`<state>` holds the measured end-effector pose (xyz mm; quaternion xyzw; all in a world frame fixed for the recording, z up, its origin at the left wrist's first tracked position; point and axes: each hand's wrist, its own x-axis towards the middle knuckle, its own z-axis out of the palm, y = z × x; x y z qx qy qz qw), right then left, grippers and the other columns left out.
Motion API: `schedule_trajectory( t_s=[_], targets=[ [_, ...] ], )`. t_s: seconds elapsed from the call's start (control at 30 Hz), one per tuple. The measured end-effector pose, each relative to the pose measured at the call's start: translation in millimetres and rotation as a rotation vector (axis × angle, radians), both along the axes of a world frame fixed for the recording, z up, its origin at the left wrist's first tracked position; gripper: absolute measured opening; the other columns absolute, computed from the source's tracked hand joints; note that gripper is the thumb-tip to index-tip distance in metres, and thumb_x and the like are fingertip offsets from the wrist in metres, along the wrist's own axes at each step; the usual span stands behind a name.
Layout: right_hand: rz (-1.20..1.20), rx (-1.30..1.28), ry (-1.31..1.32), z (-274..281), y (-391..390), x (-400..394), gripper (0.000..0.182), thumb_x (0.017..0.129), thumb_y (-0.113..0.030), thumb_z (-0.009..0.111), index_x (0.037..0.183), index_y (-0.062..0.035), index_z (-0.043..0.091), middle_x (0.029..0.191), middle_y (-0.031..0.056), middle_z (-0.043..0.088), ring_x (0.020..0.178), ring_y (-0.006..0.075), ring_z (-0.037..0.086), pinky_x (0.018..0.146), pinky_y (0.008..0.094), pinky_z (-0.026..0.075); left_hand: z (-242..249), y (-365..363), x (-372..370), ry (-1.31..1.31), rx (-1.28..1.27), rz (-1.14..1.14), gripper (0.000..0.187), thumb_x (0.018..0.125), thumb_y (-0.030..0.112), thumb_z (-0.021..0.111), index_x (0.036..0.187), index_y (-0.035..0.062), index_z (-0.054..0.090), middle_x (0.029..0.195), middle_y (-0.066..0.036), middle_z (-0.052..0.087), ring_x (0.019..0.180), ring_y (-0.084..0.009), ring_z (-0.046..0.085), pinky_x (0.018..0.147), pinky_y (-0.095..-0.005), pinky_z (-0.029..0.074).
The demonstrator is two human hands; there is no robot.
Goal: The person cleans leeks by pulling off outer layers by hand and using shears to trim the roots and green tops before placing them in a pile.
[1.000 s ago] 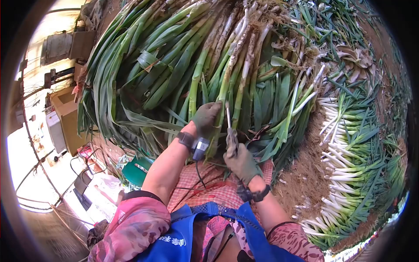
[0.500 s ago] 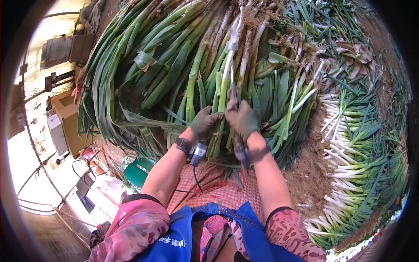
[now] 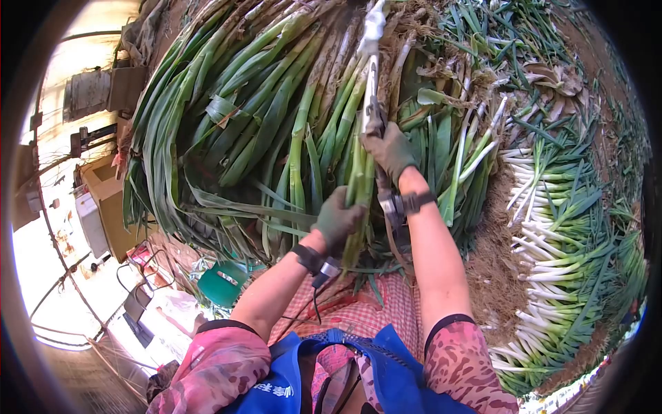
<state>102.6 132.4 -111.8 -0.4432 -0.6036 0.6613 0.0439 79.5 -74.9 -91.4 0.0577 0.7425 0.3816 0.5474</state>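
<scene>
My left hand (image 3: 336, 219), in a dark glove, is closed around the green leaves of a large green onion (image 3: 357, 181). Its stalk points away from me over the pile, and its far end is blurred by motion. My gloved right hand (image 3: 392, 150) is closed on a dark tool (image 3: 374, 119) that looks like an air blow gun. That tool lies along the stalk, and its exact shape is partly hidden by my fingers. Beneath both hands spreads a heap of unpeeled green onions (image 3: 255, 103) with long leaves and muddy, rooty ends.
At the right, cleaned green onions (image 3: 545, 241) lie in a long row, white ends toward me. Brown root litter (image 3: 493, 276) covers the ground beside them. A green plastic piece (image 3: 221, 283) and a cardboard box (image 3: 114, 200) are on the left. Checked cloth (image 3: 386, 303) covers my lap.
My right hand has moved up and away with the dark tool, along the stalk. My left hand has come slightly lower and right, still holding the leaves.
</scene>
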Motion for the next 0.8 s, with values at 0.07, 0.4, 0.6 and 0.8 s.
schedule_trajectory(
  t_s=[0.07,0.4,0.6,0.8],
  targets=[
    [0.043,0.038,0.060,-17.0,11.1,-7.4,0.032,0.086,-0.025,0.070,0.104,-0.0001,0.064,0.088,0.0044,0.067,0.080,0.0161,0.063,0.075,0.0303,0.053,31.4,17.6,12.2,0.041,0.075,-0.173,0.042,0.089,0.021,0.075,0.123,0.0022,0.059,0.100,-0.007,0.070,0.088,-0.0119,0.065,0.078,-0.0308,0.055],
    [-0.237,0.137,-0.117,-69.2,52.6,132.7,0.029,0.085,-0.020,0.075,0.100,-0.0002,0.059,0.089,0.0068,0.068,0.080,0.0160,0.064,0.074,0.0314,0.054,-71.3,45.9,40.6,0.682,-0.484,-0.913,0.075,0.085,0.038,0.075,0.143,0.0087,0.038,0.116,-0.017,0.063,0.107,-0.0336,0.067,0.087,-0.0466,0.057],
    [-0.136,-0.119,-0.263,-56.5,-49.3,189.4,0.029,0.085,-0.020,0.071,0.101,0.0017,0.059,0.085,0.0061,0.067,0.079,0.0135,0.062,0.073,0.0305,0.052,-70.5,56.8,56.1,0.590,-0.521,-0.791,0.071,0.086,0.040,0.074,0.140,0.0086,0.040,0.126,-0.017,0.058,0.115,-0.0338,0.062,0.090,-0.0484,0.055],
    [-0.073,0.032,-0.360,-28.3,-134.6,189.8,0.029,0.092,-0.026,0.064,0.093,0.0024,0.058,0.080,0.0227,0.064,0.074,0.0358,0.064,0.067,0.0417,0.051,-78.8,55.7,68.0,0.574,-0.485,-0.830,0.064,0.085,0.036,0.076,0.131,0.0059,0.043,0.125,-0.017,0.060,0.111,-0.0347,0.066,0.087,-0.0463,0.057]
  ],
)
